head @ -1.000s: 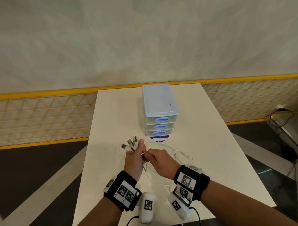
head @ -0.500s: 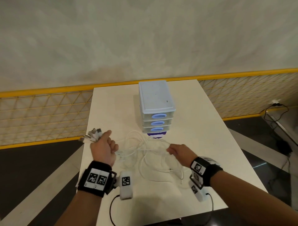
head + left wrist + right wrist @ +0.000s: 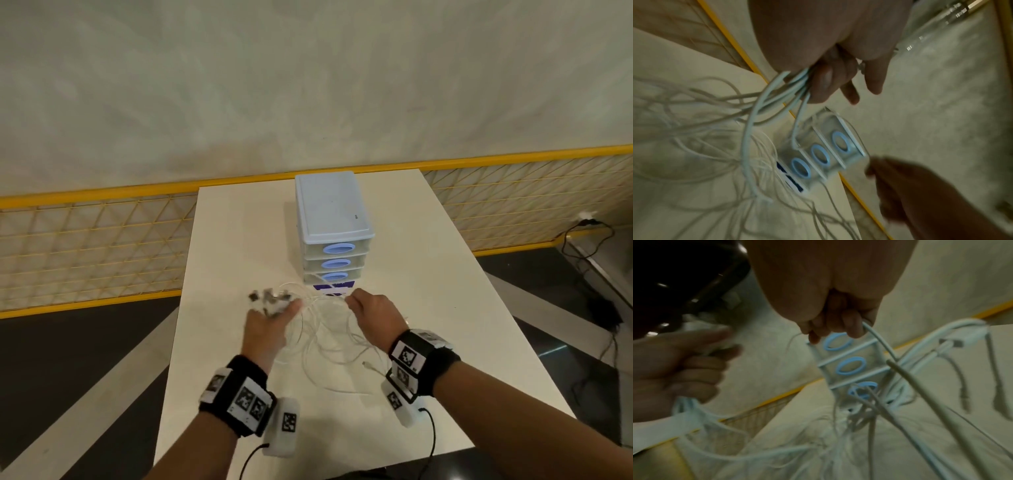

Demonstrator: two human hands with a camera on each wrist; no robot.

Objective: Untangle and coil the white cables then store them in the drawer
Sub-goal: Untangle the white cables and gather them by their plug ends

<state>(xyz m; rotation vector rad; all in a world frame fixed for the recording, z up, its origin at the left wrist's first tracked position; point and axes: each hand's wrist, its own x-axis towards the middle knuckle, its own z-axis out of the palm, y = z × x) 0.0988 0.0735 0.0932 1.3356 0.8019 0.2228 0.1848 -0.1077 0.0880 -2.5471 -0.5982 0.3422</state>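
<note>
Your left hand [image 3: 266, 325] grips the white cables [image 3: 325, 337] at their plug ends, anchoring them; your right hand [image 3: 371, 313] pinches one strand, centre frame, to work it free.

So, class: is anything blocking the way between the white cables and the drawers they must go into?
Yes. All three drawers are shut. The white cables, gripped by the left hand and right hand, lie tangled just before them.

Blurred plug ends [image 3: 269, 301] above the left hand [image 3: 265, 330]; types unreadable.
</note>
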